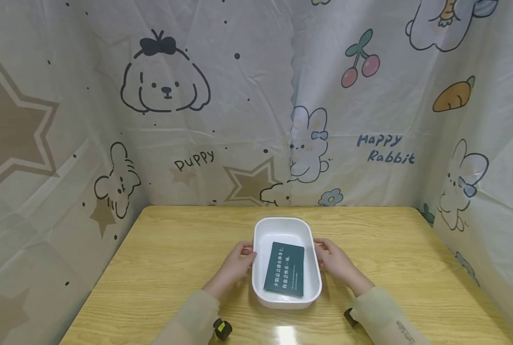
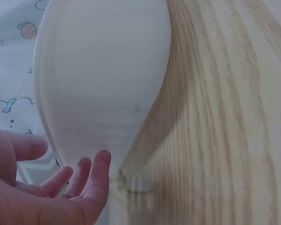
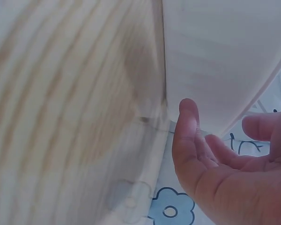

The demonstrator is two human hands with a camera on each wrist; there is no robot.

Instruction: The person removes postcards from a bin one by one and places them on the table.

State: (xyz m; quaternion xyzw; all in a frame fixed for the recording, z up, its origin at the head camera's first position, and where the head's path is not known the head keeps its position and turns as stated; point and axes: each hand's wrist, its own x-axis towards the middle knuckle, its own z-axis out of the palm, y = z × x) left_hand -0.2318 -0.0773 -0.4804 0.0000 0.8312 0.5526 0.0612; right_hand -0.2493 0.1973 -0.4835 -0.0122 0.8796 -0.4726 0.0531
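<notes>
A white plastic tub (image 1: 282, 234) with rounded corners stands on the table, and a dark green booklet (image 1: 285, 268) with white lettering lies inside it, slightly turned. At the tub's left side is my left hand (image 1: 235, 263); in the left wrist view its loosely bent fingers (image 2: 101, 176) are right by the outer wall, thumb near the rim. My right hand (image 1: 336, 261) mirrors it on the right side. Its relaxed fingers (image 3: 186, 129) come up against the tub's wall (image 3: 215, 61) in the right wrist view, with the thumb apart from them.
The wood-grain table (image 1: 174, 235) runs back to a hanging cloth (image 1: 247, 120) printed with cartoon animals, which also encloses the left and right sides. Dark camera mounts (image 1: 222, 329) sit at both sleeves.
</notes>
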